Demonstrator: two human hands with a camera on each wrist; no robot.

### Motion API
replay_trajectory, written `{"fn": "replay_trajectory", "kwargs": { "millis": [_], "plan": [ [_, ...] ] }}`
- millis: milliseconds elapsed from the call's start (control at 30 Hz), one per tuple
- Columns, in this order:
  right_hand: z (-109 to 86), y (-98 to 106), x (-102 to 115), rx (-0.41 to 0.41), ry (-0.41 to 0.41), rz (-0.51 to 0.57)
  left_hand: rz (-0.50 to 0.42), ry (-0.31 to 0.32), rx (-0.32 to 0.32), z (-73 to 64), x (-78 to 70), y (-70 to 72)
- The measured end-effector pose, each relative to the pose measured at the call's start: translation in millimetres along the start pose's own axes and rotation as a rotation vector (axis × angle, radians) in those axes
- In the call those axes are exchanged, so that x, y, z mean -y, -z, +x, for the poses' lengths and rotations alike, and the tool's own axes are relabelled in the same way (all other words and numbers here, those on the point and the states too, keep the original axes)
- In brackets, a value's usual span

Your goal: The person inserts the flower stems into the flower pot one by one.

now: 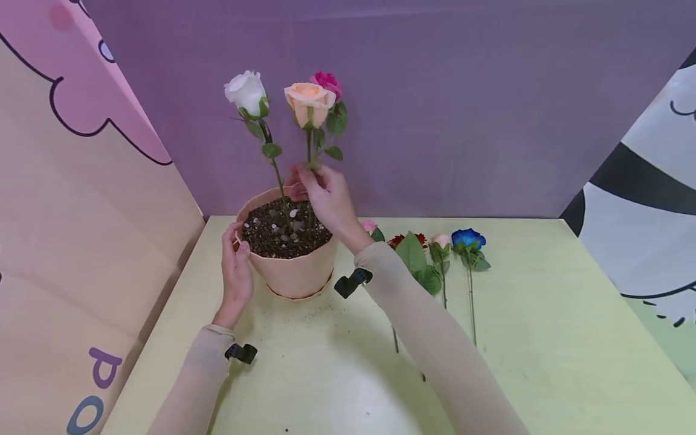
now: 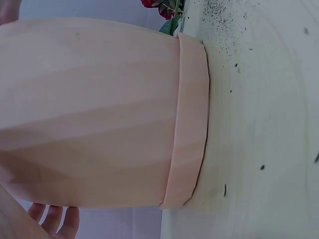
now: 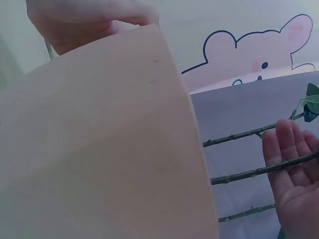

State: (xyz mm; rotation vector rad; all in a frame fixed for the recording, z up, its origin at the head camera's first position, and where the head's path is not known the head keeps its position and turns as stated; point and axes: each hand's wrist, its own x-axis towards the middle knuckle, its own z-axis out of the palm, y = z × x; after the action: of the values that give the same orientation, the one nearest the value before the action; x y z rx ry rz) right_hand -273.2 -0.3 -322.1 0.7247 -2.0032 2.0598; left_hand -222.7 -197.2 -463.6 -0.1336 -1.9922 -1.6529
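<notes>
A peach-coloured flowerpot (image 1: 290, 275) full of dark soil (image 1: 266, 232) and pebbles stands at the back left of the table. My left hand (image 1: 237, 272) grips the left side of its rim, and in the left wrist view the fingers (image 2: 70, 221) wrap round the wall. Above the pot, my right hand (image 1: 328, 199) pinches the stem of a peach rose (image 1: 309, 104). That stem (image 3: 244, 175) crosses in front of my fingers (image 3: 286, 144) in the right wrist view. Upright in the soil is a white rose (image 1: 246, 93). A magenta rose (image 1: 328, 83) shows behind the peach one.
Right of the pot lie a blue rose (image 1: 469, 239), a pale pink rose (image 1: 441, 240), a red flower (image 1: 418, 238) and a pink flower (image 1: 368, 225), partly behind my right arm. Soil crumbs (image 1: 321, 314) dot the table (image 1: 544, 314). A purple backdrop (image 1: 462, 109) rises behind.
</notes>
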Motion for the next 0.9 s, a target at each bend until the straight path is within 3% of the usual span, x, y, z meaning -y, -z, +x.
{"fn": "replay_trajectory", "kwargs": {
  "millis": [300, 467, 767, 900],
  "plan": [
    [-4.5, -3, -8, 0.098, 0.059, 0.04, -0.009, 0.006, -0.005, -1.6, 2.7, 1.0],
    [-7.9, -7, -12, 0.111, 0.097, 0.03, -0.007, 0.021, 0.001, -2.8, -0.5, -0.1],
    [-9.5, -8, -15, 0.106, 0.096, -0.038, -0.015, 0.007, 0.012, -1.2, 1.0, -0.3],
    [-7.2, -3, -15, 0.109, 0.087, -0.139, -0.012, 0.004, 0.009, -2.5, 1.3, 0.9]
  ]
}}
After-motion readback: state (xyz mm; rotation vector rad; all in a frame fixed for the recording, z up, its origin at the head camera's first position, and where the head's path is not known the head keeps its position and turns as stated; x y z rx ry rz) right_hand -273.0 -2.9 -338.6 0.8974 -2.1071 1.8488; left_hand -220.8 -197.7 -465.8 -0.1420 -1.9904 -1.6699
